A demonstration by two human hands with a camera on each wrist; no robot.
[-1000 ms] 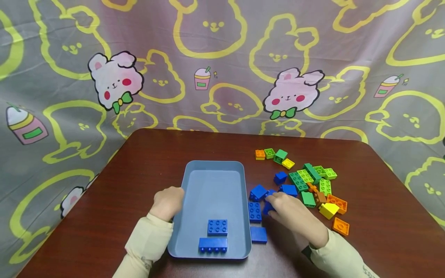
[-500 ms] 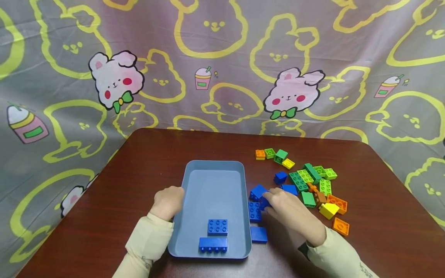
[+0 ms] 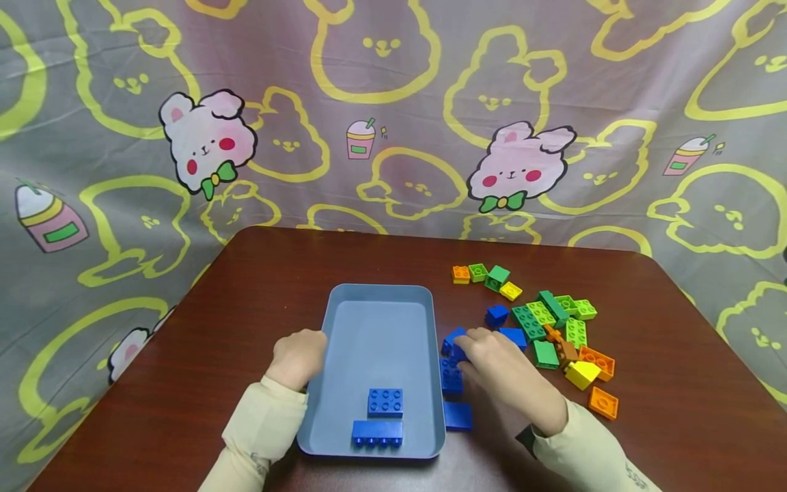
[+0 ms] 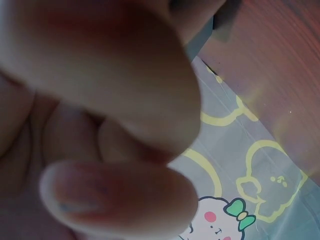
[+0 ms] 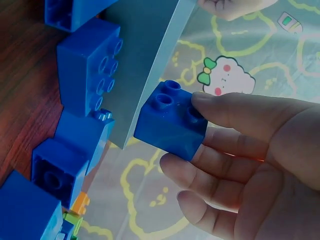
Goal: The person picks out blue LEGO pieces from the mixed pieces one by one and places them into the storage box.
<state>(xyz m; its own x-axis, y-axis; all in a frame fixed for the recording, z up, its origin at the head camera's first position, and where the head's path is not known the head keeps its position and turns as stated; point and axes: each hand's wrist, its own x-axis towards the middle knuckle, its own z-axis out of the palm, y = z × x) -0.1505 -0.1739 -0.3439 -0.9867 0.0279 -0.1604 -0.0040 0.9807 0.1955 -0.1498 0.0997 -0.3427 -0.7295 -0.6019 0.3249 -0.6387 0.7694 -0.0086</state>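
Observation:
My right hand (image 3: 494, 359) pinches a blue two-by-two toy brick (image 5: 170, 120) between thumb and fingers, with its studs showing. It is beside the tray's right wall, over other blue bricks. One blue brick with studs (image 3: 451, 377) lies against the outside of that wall, and another blue brick (image 3: 458, 415) sits nearer the front. My left hand (image 3: 299, 359) is curled at the left rim of the blue-grey tray (image 3: 369, 342). In the left wrist view its bent fingers (image 4: 120, 195) show nothing between them.
Inside the tray lie a six-stud blue brick (image 3: 385, 403) and a longer blue brick (image 3: 378, 433) on its side. Green bricks (image 3: 529, 321), orange bricks (image 3: 603, 403) and a yellow brick (image 3: 582, 374) are scattered to the right. A patterned cloth (image 3: 393, 137) hangs behind the brown table (image 3: 258, 273).
My right hand has moved left toward the tray, bringing the pinched blue brick off its earlier spot. The left hand has stayed at the tray's left rim.

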